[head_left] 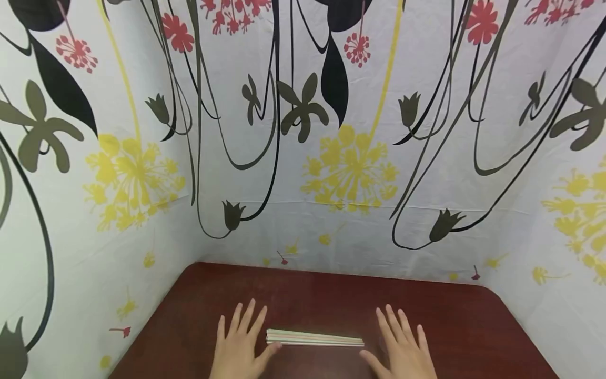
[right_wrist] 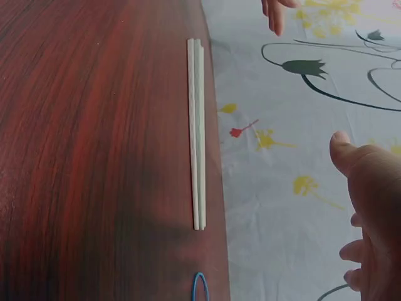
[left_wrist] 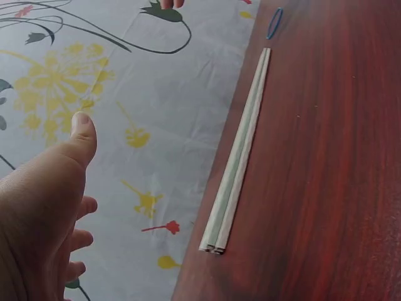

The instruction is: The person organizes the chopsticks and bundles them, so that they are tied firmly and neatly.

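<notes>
Presently: chopsticks bunched on desk, lower centre of head view, between left hand and right hand; both grips released. Blue loop upper right, left-wrist view.

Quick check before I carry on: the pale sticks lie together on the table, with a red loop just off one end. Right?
Not quite: the loop is blue, not red, as the left wrist view shows. The sticks do lie together on the table, with the loop off one end.
</notes>
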{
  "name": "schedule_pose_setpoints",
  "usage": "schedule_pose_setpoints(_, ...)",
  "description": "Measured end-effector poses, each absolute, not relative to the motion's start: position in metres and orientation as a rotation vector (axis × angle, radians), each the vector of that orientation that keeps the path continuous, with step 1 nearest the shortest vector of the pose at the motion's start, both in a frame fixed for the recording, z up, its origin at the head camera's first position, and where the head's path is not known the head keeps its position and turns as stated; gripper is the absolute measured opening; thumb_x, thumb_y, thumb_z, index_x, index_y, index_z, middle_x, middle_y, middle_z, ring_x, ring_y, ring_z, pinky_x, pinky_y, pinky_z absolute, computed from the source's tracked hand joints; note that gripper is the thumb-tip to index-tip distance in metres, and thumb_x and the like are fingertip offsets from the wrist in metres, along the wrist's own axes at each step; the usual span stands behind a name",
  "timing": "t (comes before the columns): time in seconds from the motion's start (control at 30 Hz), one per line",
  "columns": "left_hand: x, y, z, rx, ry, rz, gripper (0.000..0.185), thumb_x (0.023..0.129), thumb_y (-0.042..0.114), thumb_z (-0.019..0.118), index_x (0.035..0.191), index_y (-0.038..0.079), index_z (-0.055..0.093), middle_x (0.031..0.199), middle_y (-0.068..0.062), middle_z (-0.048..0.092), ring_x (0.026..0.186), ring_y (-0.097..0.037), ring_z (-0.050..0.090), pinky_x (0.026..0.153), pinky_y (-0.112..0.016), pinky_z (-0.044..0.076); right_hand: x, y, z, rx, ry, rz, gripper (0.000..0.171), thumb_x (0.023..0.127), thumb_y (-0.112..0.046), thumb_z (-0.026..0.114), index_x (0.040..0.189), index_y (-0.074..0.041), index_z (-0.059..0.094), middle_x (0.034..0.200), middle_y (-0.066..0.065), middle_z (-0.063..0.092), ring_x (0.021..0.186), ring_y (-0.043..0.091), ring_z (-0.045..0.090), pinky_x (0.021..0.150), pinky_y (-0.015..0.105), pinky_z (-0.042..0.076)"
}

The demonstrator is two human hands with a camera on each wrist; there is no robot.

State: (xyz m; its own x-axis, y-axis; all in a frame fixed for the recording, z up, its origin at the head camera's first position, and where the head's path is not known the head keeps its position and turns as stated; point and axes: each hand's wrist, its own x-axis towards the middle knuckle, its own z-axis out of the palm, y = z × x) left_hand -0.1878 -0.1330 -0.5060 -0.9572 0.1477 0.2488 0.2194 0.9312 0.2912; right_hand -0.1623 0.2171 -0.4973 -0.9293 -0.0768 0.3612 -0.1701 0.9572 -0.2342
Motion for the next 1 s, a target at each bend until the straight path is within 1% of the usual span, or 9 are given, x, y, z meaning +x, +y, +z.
schedule_pose_setpoints(0.17,-0.191,-0.131,-0.511,-0.337,-2.883,-0.477,0.082,0.09,0.077,0.044,0.15,0.021,0.05,0.156,-0.011,0.043,0.144,-0.041,0.037,0.109,-0.072,0.021,-0.167,0.21,-0.499,0.292,-2.762,0.389,0.079,0.087,-0.063,0.066,0.146,-0.012,0.053,0.147,0.014,0.053,0.138,0.04,0.045,0.108,0.065,0.029)
schedule_pose_setpoints(0.27,-0.194,-0.131,-0.514,-0.409,-2.898,-0.479,0.079,0.09,0.071,0.053,0.148,0.018,0.052,0.149,-0.012,0.051,0.137,-0.041,0.046,0.106,-0.071,0.027,-0.173,0.206,-0.503,0.426,-2.728,0.374,0.068,0.085,-0.049,0.075,0.139,-0.01,0.059,0.136,0.012,0.061,0.128,0.035,0.056,0.104,0.06,0.039)
schedule_pose_setpoints(0.37,-0.199,-0.131,-0.519,-0.513,-2.921,-0.482,0.071,0.089,0.058,0.067,0.144,0.015,0.056,0.141,-0.013,0.057,0.129,-0.041,0.052,0.103,-0.07,0.033,-0.18,0.204,-0.512,0.603,-2.69,0.343,0.06,0.083,-0.037,0.081,0.132,-0.007,0.064,0.124,0.009,0.067,0.114,0.029,0.065,0.094,0.052,0.05)
schedule_pose_setpoints(0.43,-0.202,-0.13,-0.526,-0.575,-2.937,-0.495,0.066,0.089,0.048,0.072,0.142,0.013,0.057,0.138,-0.014,0.059,0.127,-0.041,0.054,0.101,-0.07,0.036,-0.186,0.204,-0.519,0.717,-2.663,0.322,0.056,0.082,-0.031,0.083,0.128,-0.004,0.066,0.118,0.008,0.069,0.106,0.027,0.067,0.087,0.047,0.054)
schedule_pose_setpoints(0.47,-0.203,-0.129,-0.529,-0.6,-2.946,-0.506,0.064,0.088,0.045,0.074,0.142,0.013,0.058,0.138,-0.014,0.059,0.127,-0.041,0.054,0.1,-0.069,0.037,-0.189,0.203,-0.522,0.765,-2.658,0.319,0.055,0.081,-0.029,0.083,0.126,-0.003,0.067,0.116,0.008,0.07,0.104,0.026,0.068,0.085,0.045,0.055)
schedule_pose_setpoints(0.57,-0.208,-0.125,-0.536,-0.645,-2.977,-0.55,0.062,0.088,0.039,0.076,0.142,0.013,0.058,0.14,-0.015,0.058,0.129,-0.042,0.053,0.1,-0.069,0.037,-0.195,0.203,-0.531,0.852,-2.652,0.314,0.054,0.079,-0.024,0.085,0.124,0.0,0.067,0.115,0.009,0.07,0.103,0.027,0.068,0.084,0.044,0.055)
schedule_pose_setpoints(0.73,-0.217,-0.119,-0.547,-0.683,-3.021,-0.549,0.06,0.088,0.032,0.077,0.142,0.014,0.058,0.142,-0.014,0.056,0.132,-0.042,0.05,0.101,-0.069,0.037,-0.202,0.2,-0.54,0.89,-2.634,0.288,0.056,0.075,-0.017,0.087,0.124,0.0,0.066,0.115,0.011,0.069,0.104,0.028,0.068,0.086,0.044,0.055)
schedule_pose_setpoints(0.87,-0.223,-0.116,-0.556,-0.722,-3.018,-0.461,0.056,0.089,0.029,0.077,0.141,0.015,0.059,0.141,-0.012,0.057,0.131,-0.04,0.051,0.1,-0.066,0.04,-0.205,0.198,-0.546,0.899,-2.719,0.28,0.05,0.076,-0.015,0.085,0.122,-0.004,0.066,0.112,0.008,0.069,0.102,0.027,0.067,0.084,0.045,0.055)
schedule_pose_setpoints(1.0,-0.224,-0.113,-0.562,-0.747,-2.966,-0.371,0.051,0.09,0.026,0.076,0.138,0.016,0.062,0.136,-0.009,0.06,0.127,-0.038,0.055,0.098,-0.063,0.043,-0.208,0.195,-0.551,0.911,-2.73,0.258,0.044,0.076,-0.012,0.084,0.117,-0.01,0.066,0.106,0.003,0.068,0.095,0.024,0.067,0.078,0.042,0.055)
